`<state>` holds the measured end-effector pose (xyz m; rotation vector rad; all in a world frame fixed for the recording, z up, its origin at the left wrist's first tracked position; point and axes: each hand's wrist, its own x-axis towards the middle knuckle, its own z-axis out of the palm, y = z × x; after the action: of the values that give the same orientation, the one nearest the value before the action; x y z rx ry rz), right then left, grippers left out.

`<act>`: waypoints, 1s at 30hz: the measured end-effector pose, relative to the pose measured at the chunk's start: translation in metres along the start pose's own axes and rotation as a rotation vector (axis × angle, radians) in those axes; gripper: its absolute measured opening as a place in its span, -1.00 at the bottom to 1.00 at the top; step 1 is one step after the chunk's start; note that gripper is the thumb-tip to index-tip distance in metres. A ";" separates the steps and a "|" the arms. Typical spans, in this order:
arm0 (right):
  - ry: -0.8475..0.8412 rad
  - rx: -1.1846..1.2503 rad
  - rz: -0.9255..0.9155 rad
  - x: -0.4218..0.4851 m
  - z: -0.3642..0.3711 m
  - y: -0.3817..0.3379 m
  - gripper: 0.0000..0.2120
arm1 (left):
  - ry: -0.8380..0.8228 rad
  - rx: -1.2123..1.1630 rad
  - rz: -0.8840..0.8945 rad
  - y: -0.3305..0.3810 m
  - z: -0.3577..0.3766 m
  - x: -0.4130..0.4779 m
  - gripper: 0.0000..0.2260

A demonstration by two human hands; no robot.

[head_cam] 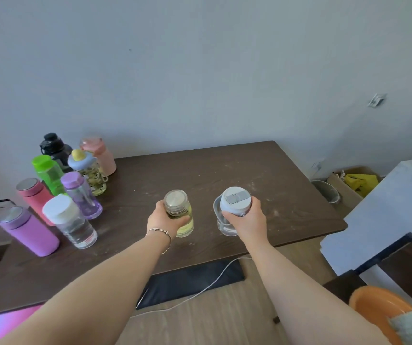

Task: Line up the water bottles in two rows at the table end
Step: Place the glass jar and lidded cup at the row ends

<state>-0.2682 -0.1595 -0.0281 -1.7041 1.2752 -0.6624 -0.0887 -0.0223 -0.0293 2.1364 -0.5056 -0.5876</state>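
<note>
My left hand grips a clear yellow-tinted bottle with a silver cap near the middle of the dark table. My right hand grips a clear bottle with a pale blue-grey lid just to its right. At the table's left end stand several bottles in two rows: black, green, red with steel cap, purple flask, pink, duck-topped, clear purple and white-capped clear.
A wall runs close behind the table. Right of the table stand a metal bin and a cardboard box with yellow items. A white cable lies on the floor by a dark mat. An orange basin sits at lower right.
</note>
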 end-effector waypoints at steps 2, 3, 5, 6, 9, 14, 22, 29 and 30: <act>0.038 -0.008 0.011 -0.020 0.022 -0.011 -0.15 | -0.026 0.010 0.019 -0.017 -0.025 0.001 -0.30; 0.068 -0.007 0.026 -0.031 0.035 -0.016 -0.15 | -0.040 0.016 0.026 -0.026 -0.039 0.001 -0.30; 0.118 0.000 0.045 -0.053 0.064 -0.029 -0.17 | -0.066 0.026 0.043 -0.045 -0.068 0.003 -0.29; 0.134 0.002 0.053 -0.064 0.078 -0.034 -0.18 | -0.075 0.033 0.050 -0.055 -0.082 0.004 -0.29; 0.154 0.018 0.069 -0.091 0.120 -0.049 -0.18 | -0.094 0.065 0.066 -0.085 -0.122 0.009 -0.29; 0.151 0.010 0.053 -0.132 0.177 -0.074 -0.18 | -0.109 0.071 0.068 -0.130 -0.179 0.016 -0.29; 0.053 -0.032 0.020 -0.179 0.242 -0.099 -0.16 | -0.065 0.044 0.020 -0.192 -0.244 0.012 -0.29; -0.104 -0.035 -0.005 -0.199 0.288 -0.106 -0.14 | 0.014 0.023 -0.055 -0.236 -0.280 -0.002 -0.33; -0.122 -0.035 -0.011 -0.201 0.295 -0.108 -0.14 | 0.028 0.021 -0.068 -0.241 -0.286 -0.003 -0.32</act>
<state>-0.0426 0.1362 -0.0541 -1.7541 1.1993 -0.5370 0.1069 0.2930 -0.0712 2.1859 -0.4267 -0.5912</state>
